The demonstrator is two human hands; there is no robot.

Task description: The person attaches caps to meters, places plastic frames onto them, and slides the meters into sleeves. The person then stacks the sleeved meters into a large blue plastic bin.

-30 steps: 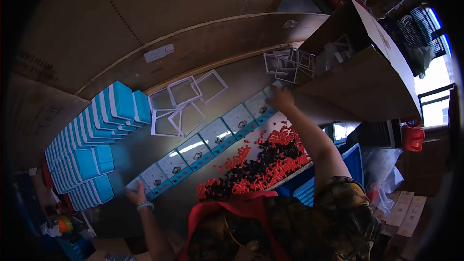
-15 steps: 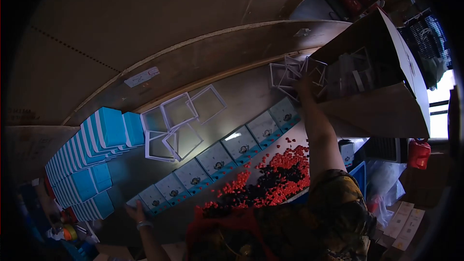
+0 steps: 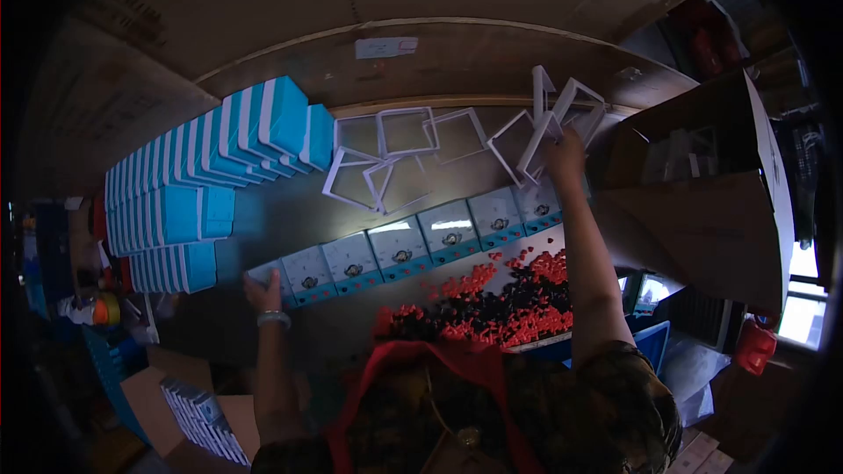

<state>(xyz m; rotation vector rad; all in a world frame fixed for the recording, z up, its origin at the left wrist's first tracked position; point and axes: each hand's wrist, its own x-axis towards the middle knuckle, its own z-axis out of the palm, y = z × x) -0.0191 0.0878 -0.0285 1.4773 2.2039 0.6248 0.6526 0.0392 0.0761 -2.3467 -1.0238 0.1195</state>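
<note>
My left hand (image 3: 262,291), with a bracelet at the wrist, grips the near corner of the leftmost box in a row of teal boxes with clear tops (image 3: 401,244); its fingers are partly hidden. My right hand (image 3: 566,156) is closed on a white square frame (image 3: 538,147), raised at a tilt above the row's right end. More white frames (image 3: 580,105) lean around that hand, and it is unclear whether it holds more than one. Several loose white frames (image 3: 407,132) overlap on the table behind the row. Small red and black pieces (image 3: 492,303) are heaped in front of it.
Stacked teal and white boxes (image 3: 281,118) stand at the left rear. An open carton (image 3: 729,211) with clear and white parts stands at the right. Another open carton (image 3: 198,421) holds packed items at lower left. A cardboard wall (image 3: 474,61) borders the table's back.
My right hand has drawn white frames up and away from the carton, leftward over the row's end. My left hand stays at the row's left end. The view has turned.
</note>
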